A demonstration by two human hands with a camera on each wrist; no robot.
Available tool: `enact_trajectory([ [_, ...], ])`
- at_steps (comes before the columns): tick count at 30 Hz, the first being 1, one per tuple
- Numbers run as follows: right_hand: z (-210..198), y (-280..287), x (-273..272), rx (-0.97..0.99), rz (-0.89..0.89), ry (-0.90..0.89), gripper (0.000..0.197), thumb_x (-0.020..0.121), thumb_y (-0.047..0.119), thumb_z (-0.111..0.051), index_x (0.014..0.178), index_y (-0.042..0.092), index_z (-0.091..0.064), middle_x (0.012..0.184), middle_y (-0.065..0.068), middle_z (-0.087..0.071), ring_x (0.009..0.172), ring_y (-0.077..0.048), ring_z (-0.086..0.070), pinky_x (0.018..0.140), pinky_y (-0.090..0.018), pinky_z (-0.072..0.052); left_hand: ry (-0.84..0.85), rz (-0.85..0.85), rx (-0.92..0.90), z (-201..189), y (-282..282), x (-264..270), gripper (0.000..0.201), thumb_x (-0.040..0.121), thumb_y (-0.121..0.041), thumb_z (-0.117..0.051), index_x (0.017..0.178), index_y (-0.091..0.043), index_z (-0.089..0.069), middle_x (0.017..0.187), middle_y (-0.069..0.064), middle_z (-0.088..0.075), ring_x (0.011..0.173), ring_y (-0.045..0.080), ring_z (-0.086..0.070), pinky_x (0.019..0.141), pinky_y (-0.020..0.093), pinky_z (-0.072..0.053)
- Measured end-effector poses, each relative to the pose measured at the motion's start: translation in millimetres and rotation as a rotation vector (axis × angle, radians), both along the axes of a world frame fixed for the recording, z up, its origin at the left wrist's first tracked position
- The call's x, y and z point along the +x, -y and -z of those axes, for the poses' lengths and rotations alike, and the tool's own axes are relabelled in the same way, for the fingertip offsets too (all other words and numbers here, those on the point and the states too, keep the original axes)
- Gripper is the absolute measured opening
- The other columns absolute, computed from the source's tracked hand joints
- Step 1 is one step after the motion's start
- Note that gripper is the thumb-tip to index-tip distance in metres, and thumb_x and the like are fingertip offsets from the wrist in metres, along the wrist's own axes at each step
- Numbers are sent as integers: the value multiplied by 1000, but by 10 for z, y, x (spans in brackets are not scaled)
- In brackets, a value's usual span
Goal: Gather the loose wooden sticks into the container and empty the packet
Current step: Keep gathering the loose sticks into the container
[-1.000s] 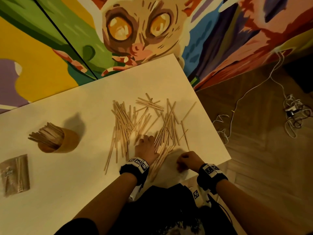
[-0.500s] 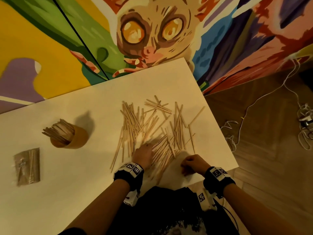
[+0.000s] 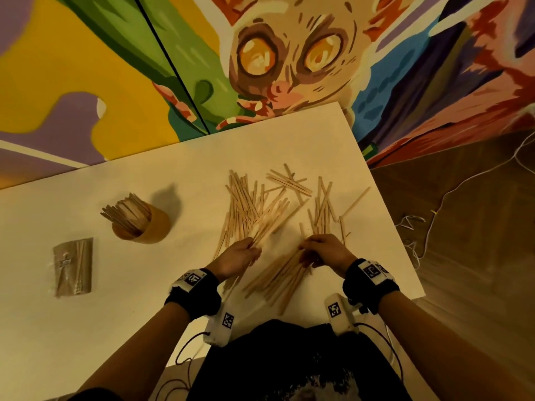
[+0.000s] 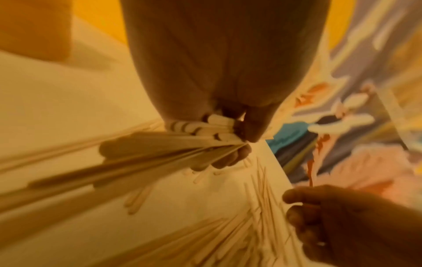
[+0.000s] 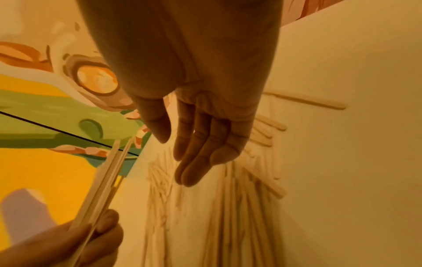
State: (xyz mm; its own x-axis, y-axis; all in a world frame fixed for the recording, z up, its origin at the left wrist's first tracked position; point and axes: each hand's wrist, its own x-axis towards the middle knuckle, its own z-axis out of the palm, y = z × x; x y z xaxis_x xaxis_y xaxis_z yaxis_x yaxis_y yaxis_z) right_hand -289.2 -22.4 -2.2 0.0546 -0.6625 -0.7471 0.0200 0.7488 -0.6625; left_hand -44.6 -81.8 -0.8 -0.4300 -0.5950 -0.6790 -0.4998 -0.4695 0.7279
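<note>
Loose wooden sticks lie scattered over the right half of the white table, with a second heap near the front edge. My left hand grips a bundle of sticks at their near ends, just above the table. My right hand hovers over the front heap, fingers straight and holding nothing. A tan cylindrical container stands to the left, holding several sticks. The clear packet of sticks lies flat at the far left.
The table's right edge drops to a wooden floor with white cables. A painted mural wall runs along the table's far side. Bare tabletop lies between the container and the stick pile.
My left hand has closed around a bundle of sticks and lifted them. My right hand has left the table's front edge, moved forward over the heap and opened its fingers.
</note>
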Motion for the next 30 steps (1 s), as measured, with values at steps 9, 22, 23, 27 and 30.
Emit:
enact_trajectory([
  [9,-128,-34,500,92,-421,183,32,94,31,-59,101,1,-68,83,-14,-72,62,-20,-66,56,-26,-50,-431,-663,239,-180,-6,-280,19,98,-6,-36,84,-10,-47,65,1,-52,56,12,-47,57,25,-36],
  [22,-143,-22,523,-171,-361,71,19,91,8,-64,73,2,-67,61,-8,-69,44,-15,-64,39,-22,-45,-559,-873,339,-164,-205,-525,17,99,-10,-35,88,-10,-48,64,1,-50,54,13,-46,53,24,-37],
  [23,-145,-9,524,-181,-340,67,20,91,6,-63,71,5,-67,59,-6,-69,43,-14,-64,38,-22,-44,-558,-877,336,-167,-219,-546,16,99,-9,-35,90,-10,-48,63,1,-49,52,12,-45,51,24,-38],
  [27,-131,-3,540,-209,-271,44,19,90,5,-64,71,4,-67,53,-4,-66,39,-13,-61,35,-21,-42,-541,-852,295,-169,-266,-582,16,99,-5,-36,107,-8,-49,65,1,-46,52,12,-43,50,24,-38],
  [30,-90,-12,534,-226,-321,4,19,90,11,-65,74,2,-68,59,-9,-68,41,-15,-61,38,-22,-42,-490,-792,244,-171,-286,-568,18,99,-4,-38,113,-6,-48,67,1,-46,53,12,-43,49,24,-36],
])
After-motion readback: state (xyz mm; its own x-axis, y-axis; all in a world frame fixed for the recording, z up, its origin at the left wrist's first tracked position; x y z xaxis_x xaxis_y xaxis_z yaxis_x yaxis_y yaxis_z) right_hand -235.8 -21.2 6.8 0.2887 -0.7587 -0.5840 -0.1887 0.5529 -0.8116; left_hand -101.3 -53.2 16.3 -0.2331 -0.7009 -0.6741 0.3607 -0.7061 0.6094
